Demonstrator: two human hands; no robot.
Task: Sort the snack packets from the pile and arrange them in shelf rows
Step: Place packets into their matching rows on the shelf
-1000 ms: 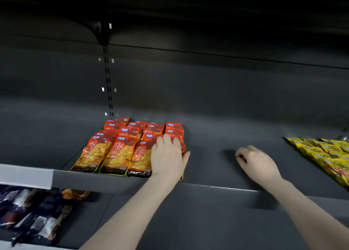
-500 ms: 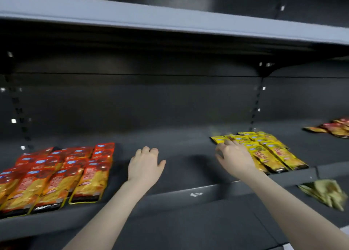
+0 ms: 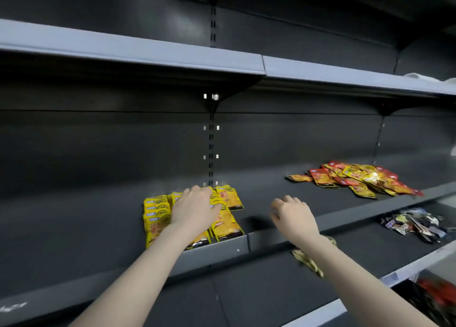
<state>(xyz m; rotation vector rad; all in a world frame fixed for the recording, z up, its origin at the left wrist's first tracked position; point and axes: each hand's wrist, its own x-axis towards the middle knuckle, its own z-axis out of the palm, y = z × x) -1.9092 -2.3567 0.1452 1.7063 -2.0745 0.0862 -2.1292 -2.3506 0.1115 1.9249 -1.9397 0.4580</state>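
Dark metal shelving, grey front lips. Middle shelf (image 3: 98,228) carrying two groups of snack packets, well apart.

Yellow packets (image 3: 158,210) in overlapping rows near the shelf's front edge, just left of the upright slot strip (image 3: 211,154) on the back panel. Front row reaching the lip.

Left hand (image 3: 195,210) laid palm-down across the yellow rows, fingers fairly straight and spread, pressing on the packets; no curl round any one of them visible.

Right hand (image 3: 293,215) just right of the yellow group, above bare shelf, fingers loosely curled, nothing held. Blurred. Touching the shelf or hovering: cannot tell. Hands apart, a gap of bare shelf between.

Unsorted pile (image 3: 355,178) farther right on the same shelf: red and yellow packets heaped at mixed angles, one orange packet (image 3: 298,178) lying just off its left edge.

Lower shelf (image 3: 271,289): loose dark and silver packets (image 3: 417,224) at right; a yellowish crumpled packet (image 3: 308,260) partly hidden behind the right forearm.

Upper shelf (image 3: 148,52): something white (image 3: 419,76) at far right, too little showing to identify.
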